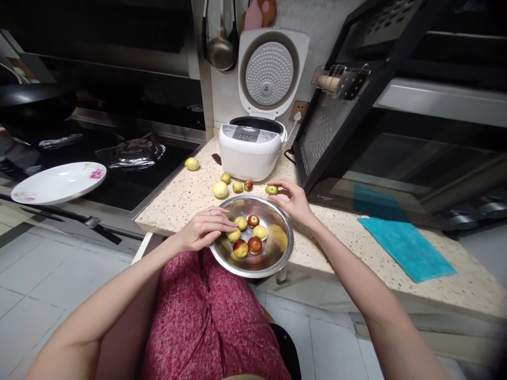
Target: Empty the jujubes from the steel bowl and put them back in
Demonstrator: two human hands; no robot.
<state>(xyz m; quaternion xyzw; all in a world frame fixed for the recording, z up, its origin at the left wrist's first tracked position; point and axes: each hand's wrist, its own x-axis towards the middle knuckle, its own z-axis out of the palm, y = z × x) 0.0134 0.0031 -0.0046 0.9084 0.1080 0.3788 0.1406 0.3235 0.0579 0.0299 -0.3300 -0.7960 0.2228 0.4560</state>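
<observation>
Right of centre: our right hand [293,200] pinches one small green rounded fruit [271,190]. Left of centre: our left hand [204,228], palm down over one round silver metal bowl [280,250], grip unclear.

A speckled, pale counter [174,196] runs across to the right, with pale drawers [312,291] below it. At the far side rises a light wall [317,34] with a brown outlet [298,110]. On the left lies a black glass stove [130,186], a dark panel [119,24] behind it. A black oven [415,174] fills the right, its door giving faint reflections. Near left, the floor [35,301] has pale, grey-white tiles; light falls evenly over them.
</observation>
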